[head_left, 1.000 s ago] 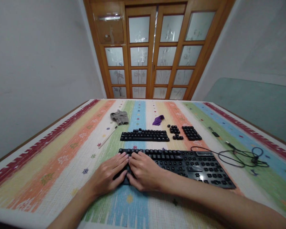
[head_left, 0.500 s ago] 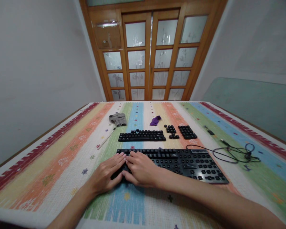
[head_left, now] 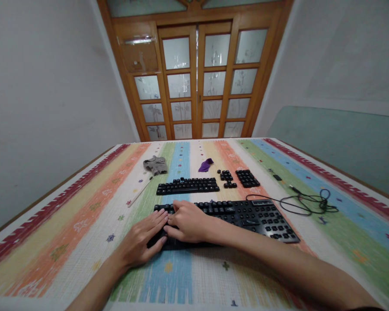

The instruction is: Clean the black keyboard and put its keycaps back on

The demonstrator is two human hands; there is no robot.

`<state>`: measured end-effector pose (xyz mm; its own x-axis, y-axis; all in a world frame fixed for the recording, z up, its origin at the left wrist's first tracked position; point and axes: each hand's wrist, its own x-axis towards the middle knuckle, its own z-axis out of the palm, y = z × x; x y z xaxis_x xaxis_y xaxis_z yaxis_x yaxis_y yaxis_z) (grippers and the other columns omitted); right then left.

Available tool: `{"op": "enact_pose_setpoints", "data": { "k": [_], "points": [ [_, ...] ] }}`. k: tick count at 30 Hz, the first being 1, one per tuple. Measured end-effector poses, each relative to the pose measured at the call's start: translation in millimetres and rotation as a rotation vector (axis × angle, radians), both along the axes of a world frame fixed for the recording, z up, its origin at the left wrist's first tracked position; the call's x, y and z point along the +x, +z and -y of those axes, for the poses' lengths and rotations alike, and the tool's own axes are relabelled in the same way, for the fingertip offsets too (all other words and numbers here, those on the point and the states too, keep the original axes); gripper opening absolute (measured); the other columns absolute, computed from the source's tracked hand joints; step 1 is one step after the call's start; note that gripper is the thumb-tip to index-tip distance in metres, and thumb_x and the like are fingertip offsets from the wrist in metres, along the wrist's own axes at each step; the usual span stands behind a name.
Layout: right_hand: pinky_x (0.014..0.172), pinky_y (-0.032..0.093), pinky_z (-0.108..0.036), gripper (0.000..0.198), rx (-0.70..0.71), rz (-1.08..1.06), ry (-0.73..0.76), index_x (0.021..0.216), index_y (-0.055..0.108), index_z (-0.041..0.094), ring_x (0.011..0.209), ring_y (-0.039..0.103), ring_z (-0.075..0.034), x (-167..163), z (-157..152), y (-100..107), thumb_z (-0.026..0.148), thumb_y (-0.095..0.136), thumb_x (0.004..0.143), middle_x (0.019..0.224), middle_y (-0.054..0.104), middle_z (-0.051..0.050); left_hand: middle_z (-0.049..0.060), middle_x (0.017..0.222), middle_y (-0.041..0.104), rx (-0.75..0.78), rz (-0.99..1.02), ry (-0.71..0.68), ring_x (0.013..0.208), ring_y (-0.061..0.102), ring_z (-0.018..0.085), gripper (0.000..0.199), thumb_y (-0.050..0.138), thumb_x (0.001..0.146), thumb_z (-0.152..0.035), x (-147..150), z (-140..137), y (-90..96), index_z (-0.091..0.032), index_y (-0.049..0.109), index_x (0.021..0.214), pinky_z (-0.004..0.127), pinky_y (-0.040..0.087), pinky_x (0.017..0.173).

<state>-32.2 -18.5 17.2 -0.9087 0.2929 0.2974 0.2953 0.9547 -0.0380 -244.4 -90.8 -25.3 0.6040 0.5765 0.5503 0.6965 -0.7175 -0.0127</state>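
Note:
A black keyboard (head_left: 246, 218) lies on the striped cloth, several of its switches bare of keycaps on the right side. Over its left end rests my left hand (head_left: 145, 237), fingers stretched out flat on it and thumb apart by the front edge. My right hand (head_left: 188, 222) is just beside the left fingertips, on the keyboard's left part. Its fingers are bent and pressed together; whatever lies between them is hidden. Behind the keyboard, loose black keycaps stand in groups: a wide block (head_left: 188, 186), a small cluster (head_left: 227, 178) and a number-pad block (head_left: 247, 178).
A thin brush (head_left: 139, 193) lies left of the keycaps, near a grey cloth (head_left: 155, 165). A purple cloth (head_left: 205, 165) sits behind them. The coiled black cable (head_left: 311, 201) and a small black piece (head_left: 277, 177) are on the right. Wooden glass doors (head_left: 197, 86) stand beyond the table.
My right hand's fingers have drawn together and its knuckles have risen; its thumb has shifted away from the left thumb. The left hand stays on the keyboard. The view has shifted slightly.

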Motion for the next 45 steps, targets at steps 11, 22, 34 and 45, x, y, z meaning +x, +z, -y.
{"op": "enact_pose_setpoints", "data": {
  "k": [11,22,34,45],
  "points": [
    [0.083,0.038,-0.030,0.020,-0.226,-0.158,-0.368,0.089,0.079,0.015,0.090,0.054,-0.021,-5.6,-108.5,4.8,0.018,0.059,0.090,0.086,0.076,-0.006,0.011,0.147,0.051,-0.118,-0.039,0.001,0.135,0.049,0.028,0.061,0.054,0.096,-0.024,0.6,0.2,-1.1,-0.020,0.035,0.154,0.049,0.046,0.108],
    [0.090,0.042,-0.033,0.023,-0.252,-0.015,-0.469,0.094,0.080,0.015,0.105,0.057,-0.028,-44.9,-155.0,-3.2,0.018,0.059,0.086,0.093,0.077,-0.011,0.011,0.148,0.049,-0.222,-0.016,0.003,0.137,0.046,0.027,0.061,0.056,0.096,-0.026,1.0,0.6,0.4,-0.020,0.035,0.153,0.050,0.044,0.111],
    [0.103,0.038,-0.034,0.020,-0.313,0.017,-0.459,0.093,0.079,0.016,0.102,0.063,-0.025,-51.2,-159.6,-5.6,0.017,0.061,0.087,0.096,0.077,-0.009,0.011,0.149,0.048,-0.242,0.000,0.010,0.137,0.047,0.027,0.062,0.057,0.097,-0.027,2.1,1.7,-0.7,-0.022,0.033,0.154,0.051,0.042,0.112],
    [0.082,0.047,-0.029,0.015,-0.446,-0.125,-0.485,0.099,0.071,0.011,0.091,0.068,-0.022,-61.7,-154.2,2.2,0.017,0.069,0.085,0.095,0.076,-0.012,0.007,0.154,0.040,-0.351,-0.005,-0.002,0.141,0.040,0.026,0.057,0.046,0.104,-0.032,-1.3,4.7,7.1,-0.026,0.025,0.157,0.049,0.037,0.115]
  ]
}}
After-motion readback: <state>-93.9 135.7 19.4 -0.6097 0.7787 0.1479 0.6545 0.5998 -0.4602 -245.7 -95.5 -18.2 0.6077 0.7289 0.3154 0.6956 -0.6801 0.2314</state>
